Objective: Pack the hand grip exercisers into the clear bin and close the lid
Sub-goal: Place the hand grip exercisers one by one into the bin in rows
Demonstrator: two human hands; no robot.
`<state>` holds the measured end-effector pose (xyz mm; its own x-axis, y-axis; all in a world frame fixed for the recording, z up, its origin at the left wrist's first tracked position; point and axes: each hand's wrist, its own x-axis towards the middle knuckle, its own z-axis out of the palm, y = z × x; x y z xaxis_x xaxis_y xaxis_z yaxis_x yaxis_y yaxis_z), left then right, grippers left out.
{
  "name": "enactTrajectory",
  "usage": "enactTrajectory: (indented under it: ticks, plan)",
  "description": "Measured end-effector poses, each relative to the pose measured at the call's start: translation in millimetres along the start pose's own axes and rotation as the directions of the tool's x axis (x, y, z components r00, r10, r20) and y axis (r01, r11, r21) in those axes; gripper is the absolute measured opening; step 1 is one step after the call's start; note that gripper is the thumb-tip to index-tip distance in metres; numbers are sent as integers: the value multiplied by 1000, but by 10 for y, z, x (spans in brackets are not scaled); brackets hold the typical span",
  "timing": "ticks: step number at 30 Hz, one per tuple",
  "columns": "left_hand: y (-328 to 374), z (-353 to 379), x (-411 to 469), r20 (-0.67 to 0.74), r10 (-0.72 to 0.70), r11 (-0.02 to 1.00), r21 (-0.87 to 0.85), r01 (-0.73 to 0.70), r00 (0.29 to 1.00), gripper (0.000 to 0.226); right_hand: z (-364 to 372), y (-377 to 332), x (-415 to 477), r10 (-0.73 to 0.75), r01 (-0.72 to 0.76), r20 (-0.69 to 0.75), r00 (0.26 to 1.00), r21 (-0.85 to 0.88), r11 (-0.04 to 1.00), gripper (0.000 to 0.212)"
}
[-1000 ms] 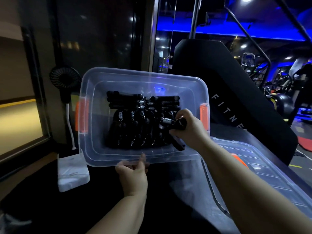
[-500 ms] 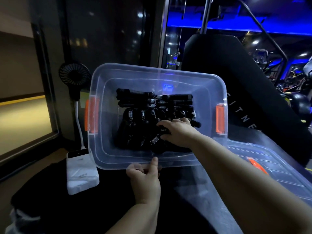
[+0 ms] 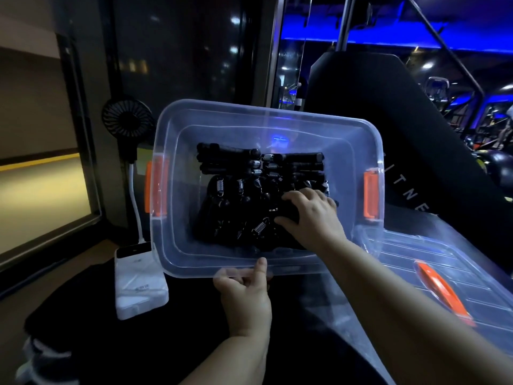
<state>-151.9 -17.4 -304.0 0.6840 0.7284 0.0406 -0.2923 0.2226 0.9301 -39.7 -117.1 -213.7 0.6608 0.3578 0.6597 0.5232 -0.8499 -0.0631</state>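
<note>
Head view, looking into the clear bin, tipped so its open mouth faces the camera, long axis running left to right, orange latches at both short ends. On the bin's floor, a dense pile of black hand grip exercisers. Back row laid along the bin's far wall, handles parallel to its long axis. Nearer ones turned crosswise, coil springs toward the far wall. A few by the near wall lying aslant.

With the left hand, pinches the middle of the bin's near rim, thumb on top, fingers curled beneath. With the right hand, inside the bin's right half, clamps fingers and thumb round one exerciser on top of the pile, a handle end poking out toward the right latch.

Just beside the bin's right end, the clear lid lying flat on the dark worktop. Off the bin's left end, a small black fan and a white power bank.
</note>
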Motion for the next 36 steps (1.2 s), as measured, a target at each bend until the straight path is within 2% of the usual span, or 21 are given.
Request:
enactTrajectory:
  ticks: [5,8,11,13,14,16,18,20,23,36]
  plan:
    - [17,1,-9,23,20,999,-45,-19,1000,37,-174,204,-227,95,-93,-119,988,20,995,39]
    - [24,-6,-20,44,25,999,-43,-23,999,37,-285,404,-384,97,-98,-274,957,7,995,34]
    - [42,-8,-31,48,25,999,-37,-23,999,34,-355,524,-573,172,-185,-406,897,6,983,40]
    - [57,-6,-36,43,19,999,-33,-18,999,34,-370,591,-660,277,-275,-420,864,67,959,50]
    - [63,-5,-39,40,15,999,-32,-13,999,35,-374,635,-687,365,-325,-378,851,167,931,54]
    - [75,-3,-49,31,5,999,-38,-4,1000,36,-369,724,-709,550,-462,-153,821,388,797,53]
    - [82,-1,-55,25,-3,999,-42,4,1000,37,-354,769,-742,603,-586,89,793,386,713,37]
    - [81,4,-56,22,-14,999,-45,15,1000,37,-324,812,-779,606,-620,175,776,389,681,23]
    - [76,-4,-53,23,-34,998,-58,35,999,36,-324,836,-784,600,-628,220,769,441,641,19]
    - [182,-124,21,53,-135,990,-44,137,989,36,-299,874,-870,529,-566,220,820,447,692,20]
